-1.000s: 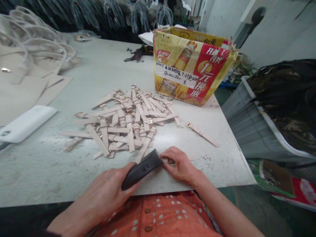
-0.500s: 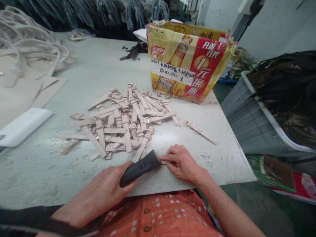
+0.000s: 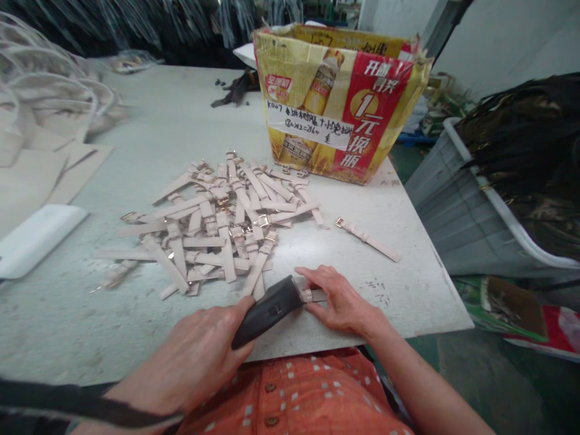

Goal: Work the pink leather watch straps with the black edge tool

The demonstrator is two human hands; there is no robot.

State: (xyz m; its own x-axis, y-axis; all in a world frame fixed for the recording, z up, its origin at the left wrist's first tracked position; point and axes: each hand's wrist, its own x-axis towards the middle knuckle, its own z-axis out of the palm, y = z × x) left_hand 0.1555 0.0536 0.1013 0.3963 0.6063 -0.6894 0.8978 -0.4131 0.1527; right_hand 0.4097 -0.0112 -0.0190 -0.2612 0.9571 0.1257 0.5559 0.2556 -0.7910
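My left hand (image 3: 212,338) is wrapped around a black hand tool (image 3: 267,311) that looks like a stapler, its wide end pointing right. A short pale buckle strap (image 3: 317,295) sticks out of that end towards my right hand (image 3: 339,299). The fingers of my right hand curl around this strap, with the index finger raised and the thumb below; the strap's far end is hidden by the hand. Behind the tool lies a heap of similar pale straps (image 3: 226,241) with gold-coloured buckles. One single strap (image 3: 369,240) rests apart, beyond my right hand.
A yellow and red cardboard box (image 3: 335,109) stands at the back of the table (image 3: 172,121). On the left are a white plastic piece (image 3: 40,238) and pale panels with handles (image 3: 40,163). A grey bin (image 3: 480,199) of dark straps stands past the table's right edge.
My left hand and the tool have moved slightly right. My right index finger has lifted away from the thumb, and more of the strap between tool and hand shows. The view has shifted a little.
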